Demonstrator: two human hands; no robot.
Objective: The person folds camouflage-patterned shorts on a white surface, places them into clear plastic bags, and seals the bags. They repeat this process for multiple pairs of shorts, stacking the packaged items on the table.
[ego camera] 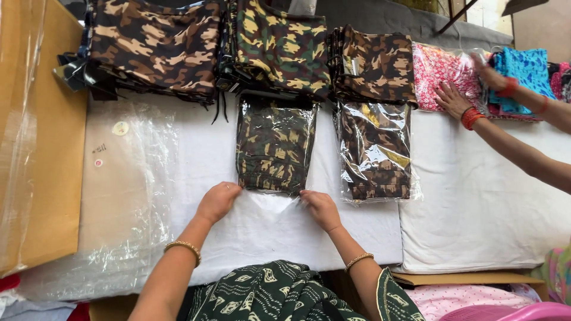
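Your left hand (217, 201) and right hand (320, 208) are both resting on the white table cover (476, 196), curled into loose fists at the near corners of the green camouflage garment (273, 142). Each hand is pinching the open near edge of the clear plastic bag (270, 199) that is sheathing that garment; the fingertips are tucked under, so the exact grip cannot be told. The garment is lying flat and folded, straight ahead of you and between your hands, already inside the bag, with the bag's mouth hanging loose toward you and not yet closed.

Just to the right, a brown camouflage garment in its own bag (376, 151) is lying finished or nearly so, apart from the piece in hand. To your left, a pile of empty clear bags (128, 202) is lying spread beside a cardboard sheet (50, 148).

Farther back, three stacks of unbagged camouflage garments (279, 44) are waiting along the table's far edge. By this showing, the packing is standing at an early stage: one piece set aside, one being bagged, many left.

At the far right, another person's hands (470, 95) are working on pink patterned fabric (443, 74) next to blue fabric (523, 74); these hands are not yours.
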